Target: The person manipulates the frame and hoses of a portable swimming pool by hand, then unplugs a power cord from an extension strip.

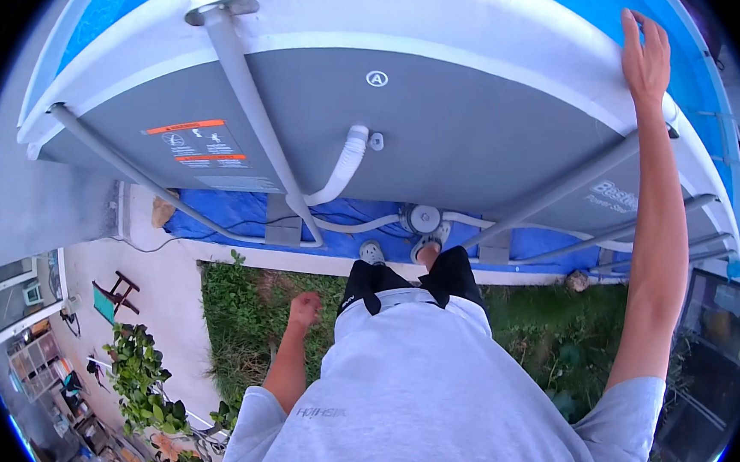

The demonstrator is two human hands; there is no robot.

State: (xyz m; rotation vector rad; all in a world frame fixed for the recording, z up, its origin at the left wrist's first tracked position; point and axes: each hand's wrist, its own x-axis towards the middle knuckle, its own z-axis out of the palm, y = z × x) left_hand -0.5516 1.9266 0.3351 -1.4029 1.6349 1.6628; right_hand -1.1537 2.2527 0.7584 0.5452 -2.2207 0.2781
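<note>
White pool rim [453, 31], right hand [645, 57] flat, left hand [304, 309] fisted

A blue tarp [242, 213] is spread over the ground beneath a frame pool [445, 133], whose grey legs [250, 111] stand on it. A white hose [344, 165] curls down to a round pump fitting [425, 218] lying on the tarp — beside a person's two shoes [373, 252]. A pale concrete strip [282, 260] edges the tarp; beyond it, rough grass [244, 308] and a paved patio [168, 303] carrying a small wooden chair [115, 292].
</note>
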